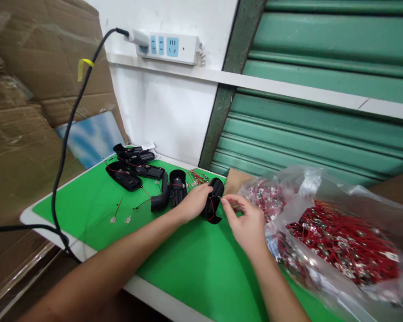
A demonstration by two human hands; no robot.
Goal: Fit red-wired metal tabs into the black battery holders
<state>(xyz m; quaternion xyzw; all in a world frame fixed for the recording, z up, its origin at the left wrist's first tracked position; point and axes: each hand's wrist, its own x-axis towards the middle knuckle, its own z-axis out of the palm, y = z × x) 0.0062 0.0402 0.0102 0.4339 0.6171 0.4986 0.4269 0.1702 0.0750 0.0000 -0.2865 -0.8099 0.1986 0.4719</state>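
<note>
My left hand (197, 202) is closed around the left side of a black plastic housing (216, 187), a curved shell with a red wire (212, 206) running across it. At the housing's right edge, my right hand (245, 220) has thumb and forefinger pinched together on a small thin piece, perhaps a wire end, too small to make out. Just left of my left hand stands another black housing (177, 185) with a red wire across it. Beside that one lies a bent black tube-shaped part (161, 200). Several loose red wires with metal ends (199, 178) lie behind my left hand.
Several black shells (124, 175) are grouped at the back left of the green tabletop (188, 264). Two small loose parts (127, 219) lie in front of them. Clear plastic bags of red-wired pieces (342, 241) fill the right side. A black cable (65, 134) hangs at the left.
</note>
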